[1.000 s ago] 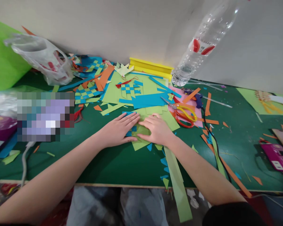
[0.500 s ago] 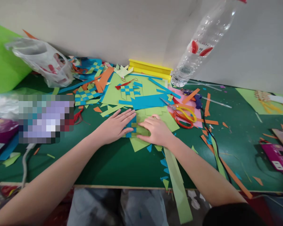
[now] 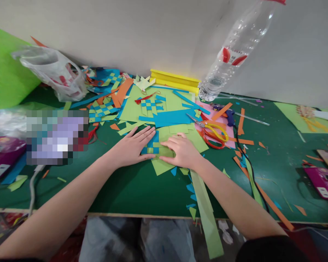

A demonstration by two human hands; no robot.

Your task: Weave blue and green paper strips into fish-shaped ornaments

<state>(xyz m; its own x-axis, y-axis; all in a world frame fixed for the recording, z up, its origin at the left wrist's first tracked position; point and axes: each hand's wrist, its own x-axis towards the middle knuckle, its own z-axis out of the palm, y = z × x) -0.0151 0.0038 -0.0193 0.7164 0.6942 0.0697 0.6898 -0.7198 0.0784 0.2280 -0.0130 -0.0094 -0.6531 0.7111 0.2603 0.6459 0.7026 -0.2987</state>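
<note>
- Green table meets a pale wall.
- Weave: on the table, between the hands, partly over green paper.
- Left hand: flat, gripping nothing, resting on the weave, apparently to prevent sliding.
- Right hand: curled at the weave's green strips, likely steadying them; whether it pinches them cannot be told.
- Scissors: beyond the right hand, presumably for easy reach.
- Bag: contents unclear.
- Bottle: red-capped, no liquid visible.
</note>
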